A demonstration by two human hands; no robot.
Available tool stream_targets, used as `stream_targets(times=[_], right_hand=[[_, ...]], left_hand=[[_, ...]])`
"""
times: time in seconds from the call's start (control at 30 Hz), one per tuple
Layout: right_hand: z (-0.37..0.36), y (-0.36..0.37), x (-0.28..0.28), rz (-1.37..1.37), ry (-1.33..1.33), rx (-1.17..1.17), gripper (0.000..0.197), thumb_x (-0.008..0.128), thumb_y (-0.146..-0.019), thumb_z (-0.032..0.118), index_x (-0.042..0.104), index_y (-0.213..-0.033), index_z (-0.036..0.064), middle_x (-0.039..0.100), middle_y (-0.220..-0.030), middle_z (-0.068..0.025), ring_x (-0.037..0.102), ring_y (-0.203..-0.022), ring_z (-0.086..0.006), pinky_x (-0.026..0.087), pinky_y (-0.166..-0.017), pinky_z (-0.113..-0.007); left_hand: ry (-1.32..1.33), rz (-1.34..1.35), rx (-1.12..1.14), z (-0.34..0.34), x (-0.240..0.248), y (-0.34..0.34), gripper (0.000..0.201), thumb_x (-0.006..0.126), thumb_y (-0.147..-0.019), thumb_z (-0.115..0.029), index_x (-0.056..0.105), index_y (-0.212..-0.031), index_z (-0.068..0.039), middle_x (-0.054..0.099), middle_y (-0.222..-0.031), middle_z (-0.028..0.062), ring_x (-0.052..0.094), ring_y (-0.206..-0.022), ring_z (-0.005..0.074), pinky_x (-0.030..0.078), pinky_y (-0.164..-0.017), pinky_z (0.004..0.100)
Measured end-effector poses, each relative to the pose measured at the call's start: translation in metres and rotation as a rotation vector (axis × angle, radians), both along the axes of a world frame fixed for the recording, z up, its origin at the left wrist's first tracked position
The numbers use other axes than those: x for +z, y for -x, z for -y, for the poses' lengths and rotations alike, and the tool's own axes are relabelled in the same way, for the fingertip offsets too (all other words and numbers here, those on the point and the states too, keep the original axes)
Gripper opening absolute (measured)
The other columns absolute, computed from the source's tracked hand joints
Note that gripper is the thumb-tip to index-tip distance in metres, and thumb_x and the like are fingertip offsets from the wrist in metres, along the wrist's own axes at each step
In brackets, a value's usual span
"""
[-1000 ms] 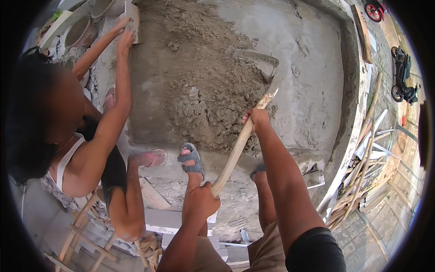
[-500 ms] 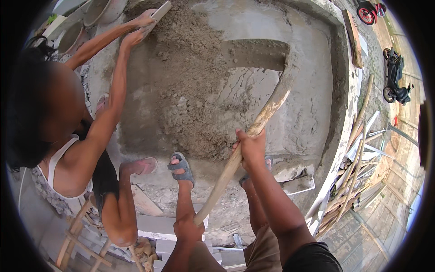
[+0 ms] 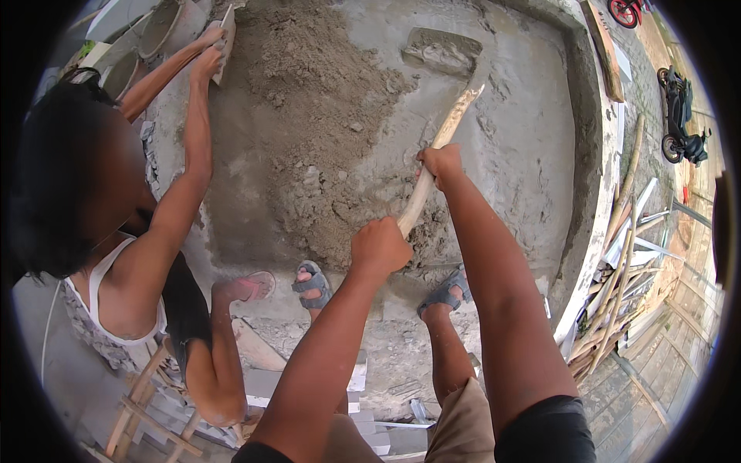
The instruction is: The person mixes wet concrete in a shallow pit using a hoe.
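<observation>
Over the sand pile (image 3: 309,116), the left hand (image 3: 380,245) is clenched low on a pale, rough wooden handle (image 3: 434,158), the right hand (image 3: 441,162) gripping higher. It slants up to a mortar-caked hoe blade (image 3: 441,52) resting in wet grey mix.

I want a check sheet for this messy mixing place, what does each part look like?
Surface: grey walled mixing bed, wet and smeared.
Job's things: wooden-handled hoe, blade sunk in wet mortar; drier sand-cement heap.
Clutter: buckets top left; poles and planks stacked right.
Hands: left hand grips the handle's near end; right hand grips higher up.
Cables: nothing seen.
Surroundings: a co-worker on the left presses a flat board to the heap; motorbike far right.
</observation>
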State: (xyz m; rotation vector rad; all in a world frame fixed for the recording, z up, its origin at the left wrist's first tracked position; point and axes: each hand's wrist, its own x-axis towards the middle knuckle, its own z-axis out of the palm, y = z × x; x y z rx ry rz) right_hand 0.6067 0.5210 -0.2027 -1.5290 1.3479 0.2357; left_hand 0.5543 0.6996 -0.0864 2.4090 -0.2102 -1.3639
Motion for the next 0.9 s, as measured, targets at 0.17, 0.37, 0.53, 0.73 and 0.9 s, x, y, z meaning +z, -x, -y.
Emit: stream_targets(times=[0.17, 0.37, 0.53, 0.73, 0.9], right_hand=[[-0.017, 0.044, -0.017, -0.046, -0.318, -0.181, 0.013, 0.063, -0.084, 0.004, 0.055, -0.087, -0.0057, 0.056, -0.071, -0.0105, 0.06, -0.054, -0.024, 0.057, -0.047, -0.039], [-0.082, 0.138, 0.0, -0.043, -0.506, -0.289, 0.011, 0.063, -0.084, 0.003, 0.055, -0.082, -0.0033, 0.054, -0.064, -0.0089, 0.057, -0.048, -0.0212, 0.05, -0.042, -0.036], [-0.163, 0.209, 0.033, -0.092, -0.457, -0.301, 0.014, 0.062, -0.083, 0.0, 0.049, -0.085, 0.0027, 0.051, -0.062, -0.0071, 0.052, -0.044, -0.0188, 0.046, -0.038, -0.034], [-0.221, 0.223, 0.116, -0.076, -0.443, -0.356, 0.047, 0.064, -0.083, -0.004, 0.028, -0.111, 0.0072, 0.052, -0.081, -0.014, 0.054, -0.044, -0.02, 0.046, -0.037, -0.033], [-0.209, 0.218, 0.184, 0.067, -0.357, -0.358, 0.053, 0.066, -0.083, -0.004, 0.026, -0.118, 0.005, 0.051, -0.086, -0.0153, 0.055, -0.046, -0.0199, 0.048, -0.038, -0.032]], left_hand=[[-0.076, -0.114, -0.015, -0.064, 0.027, 0.077, 0.032, 0.071, -0.073, -0.021, 0.065, -0.099, -0.001, 0.07, -0.089, 0.0221, 0.069, -0.088, 0.0373, 0.055, -0.08, 0.0453], [-0.148, -0.277, 0.053, -0.137, 0.083, 0.168, 0.036, 0.068, -0.074, -0.026, 0.064, -0.1, -0.002, 0.068, -0.083, 0.0225, 0.067, -0.083, 0.0394, 0.052, -0.079, 0.0455], [-0.246, -0.349, 0.114, -0.194, 0.142, 0.207, 0.039, 0.07, -0.072, -0.033, 0.064, -0.101, -0.007, 0.069, -0.083, 0.0192, 0.067, -0.08, 0.0384, 0.053, -0.075, 0.047], [-0.25, -0.271, -0.024, -0.297, 0.165, 0.259, 0.044, 0.075, -0.064, -0.038, 0.066, -0.093, -0.006, 0.068, -0.074, 0.0185, 0.067, -0.069, 0.0388, 0.055, -0.067, 0.0474], [-0.044, -0.294, -0.034, -0.313, 0.166, 0.253, 0.037, 0.074, -0.063, -0.033, 0.067, -0.089, -0.008, 0.068, -0.077, 0.0185, 0.067, -0.074, 0.0381, 0.055, -0.069, 0.0469]])
